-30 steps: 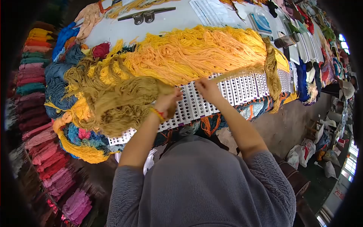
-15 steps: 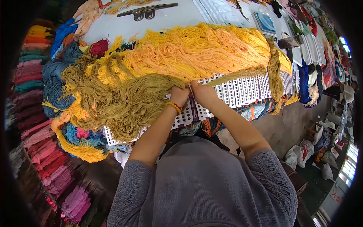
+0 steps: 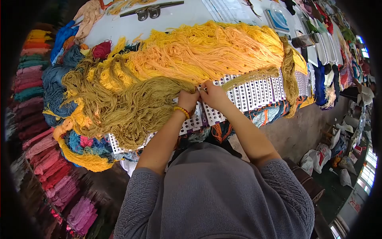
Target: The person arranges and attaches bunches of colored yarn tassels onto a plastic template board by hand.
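Observation:
A thick hank of olive-green yarn (image 3: 139, 105) spreads over the left part of the table. My left hand (image 3: 188, 100) is closed at its right end, with strands running into the fingers. Close beside it, my right hand (image 3: 213, 96) is pinched at the top edge of the white punched cards (image 3: 250, 95); what lies between its fingertips is too small to make out. The fingertips of both hands nearly meet. Rows of round holes run down the cards, which lie side by side. A thinner olive strand (image 3: 252, 77) stretches across the cards to the right.
Yellow and peach yarn (image 3: 207, 51) is heaped behind the cards. Another olive hank (image 3: 289, 79) hangs over the table's front edge at right. Farther back are a dark metal clip (image 3: 151, 10), printed paper (image 3: 225, 12) and a scale (image 3: 278, 20). Colourful hanks (image 3: 43, 153) line the left side.
My right hand's fingertips have shifted slightly up at the card edge. My left hand stays at the olive yarn. The whole view has moved a little.

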Action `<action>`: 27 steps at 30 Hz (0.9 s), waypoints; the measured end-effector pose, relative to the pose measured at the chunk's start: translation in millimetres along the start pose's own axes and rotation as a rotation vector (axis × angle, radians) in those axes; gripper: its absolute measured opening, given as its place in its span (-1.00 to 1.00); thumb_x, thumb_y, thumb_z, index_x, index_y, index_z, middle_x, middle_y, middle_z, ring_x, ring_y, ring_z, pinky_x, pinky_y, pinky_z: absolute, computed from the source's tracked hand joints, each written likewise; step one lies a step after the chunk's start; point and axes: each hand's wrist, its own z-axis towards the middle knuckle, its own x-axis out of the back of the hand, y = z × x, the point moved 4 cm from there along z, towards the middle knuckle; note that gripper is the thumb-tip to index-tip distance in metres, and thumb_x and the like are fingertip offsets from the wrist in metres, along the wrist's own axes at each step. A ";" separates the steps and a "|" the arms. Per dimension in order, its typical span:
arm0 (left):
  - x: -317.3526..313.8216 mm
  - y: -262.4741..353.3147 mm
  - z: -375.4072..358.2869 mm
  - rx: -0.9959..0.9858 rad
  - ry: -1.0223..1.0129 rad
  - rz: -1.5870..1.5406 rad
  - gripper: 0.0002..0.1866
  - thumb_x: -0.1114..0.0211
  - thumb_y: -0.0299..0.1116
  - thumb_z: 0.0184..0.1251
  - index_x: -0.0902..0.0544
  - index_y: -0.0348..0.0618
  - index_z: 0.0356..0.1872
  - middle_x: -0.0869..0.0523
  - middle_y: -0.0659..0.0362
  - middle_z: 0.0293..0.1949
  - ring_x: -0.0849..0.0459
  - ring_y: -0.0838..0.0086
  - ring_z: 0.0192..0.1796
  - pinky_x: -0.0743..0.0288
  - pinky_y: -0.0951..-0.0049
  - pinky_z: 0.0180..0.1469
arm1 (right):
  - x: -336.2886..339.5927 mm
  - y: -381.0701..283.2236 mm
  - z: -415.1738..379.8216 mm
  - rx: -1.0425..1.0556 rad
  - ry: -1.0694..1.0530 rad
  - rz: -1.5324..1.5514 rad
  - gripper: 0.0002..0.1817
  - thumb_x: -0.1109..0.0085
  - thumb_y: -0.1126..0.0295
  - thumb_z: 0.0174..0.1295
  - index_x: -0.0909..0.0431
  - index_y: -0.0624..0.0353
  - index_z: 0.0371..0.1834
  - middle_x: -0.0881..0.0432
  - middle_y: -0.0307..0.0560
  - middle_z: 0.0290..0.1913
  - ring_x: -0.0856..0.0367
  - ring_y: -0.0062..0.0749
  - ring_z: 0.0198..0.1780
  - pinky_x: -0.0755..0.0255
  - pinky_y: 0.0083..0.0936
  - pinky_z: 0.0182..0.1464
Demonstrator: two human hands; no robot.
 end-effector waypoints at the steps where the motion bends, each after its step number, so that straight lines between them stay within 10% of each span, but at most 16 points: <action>1: 5.2 2.4 0.3 0.005 -0.011 0.142 -0.82 -0.21 -0.39 0.02 -0.57 -0.35 -0.57 -0.60 0.13 -0.64 -0.56 0.49 -0.62 -0.42 0.51 -0.55 | 0.8 0.2 -2.5 0.000 -0.001 -0.001 -0.72 -0.01 0.27 0.10 -0.33 0.25 -0.24 -0.58 0.16 -0.39 -0.55 0.04 -0.36 -0.43 -0.19 -0.32; 12: 44.1 16.7 -4.5 0.054 -0.219 0.126 -0.75 -0.27 -0.34 -0.02 -0.57 -0.39 -0.43 -0.60 0.12 -0.63 -0.56 0.51 -0.59 -0.41 0.50 -0.51 | -7.6 21.0 -10.9 -0.029 0.043 0.073 -0.68 -0.11 0.28 0.04 -0.36 0.17 -0.17 -0.56 0.09 -0.37 -0.55 -0.06 -0.30 -0.41 -0.25 -0.27; 20: 33.6 14.2 -15.5 -0.111 -0.004 0.201 -0.76 -0.32 -0.29 0.02 -0.57 -0.31 -0.45 -0.60 0.17 -0.55 -0.53 0.59 -0.55 -0.37 0.57 -0.53 | -12.9 28.3 -13.1 0.097 0.218 0.079 -0.69 -0.16 0.30 0.04 -0.41 0.15 -0.16 -0.54 0.00 -0.47 -0.53 -0.17 -0.45 -0.38 -0.35 -0.40; 23: 25.3 22.9 -37.5 0.244 -0.306 -0.656 -0.74 -0.25 -0.25 0.16 -0.57 -0.22 -0.23 -0.55 0.26 -0.53 -0.44 0.65 -0.59 -0.22 0.64 -0.61 | -16.2 29.7 -15.6 0.102 0.263 0.131 -0.75 -0.14 0.33 0.06 -0.43 0.16 -0.21 -0.53 0.01 -0.46 -0.53 -0.15 -0.44 -0.38 -0.35 -0.39; 27: 16.1 30.6 -45.5 0.316 -0.470 -0.527 -0.75 -0.21 -0.19 0.19 -0.59 -0.08 -0.18 -0.58 0.29 -0.43 -0.44 0.64 -0.52 -0.23 0.69 -0.55 | -13.3 23.1 -22.3 0.241 0.328 0.142 -0.84 -0.07 0.33 0.12 -0.44 0.13 -0.28 -0.51 0.06 -0.34 -0.52 0.00 -0.37 -0.41 -0.24 -0.34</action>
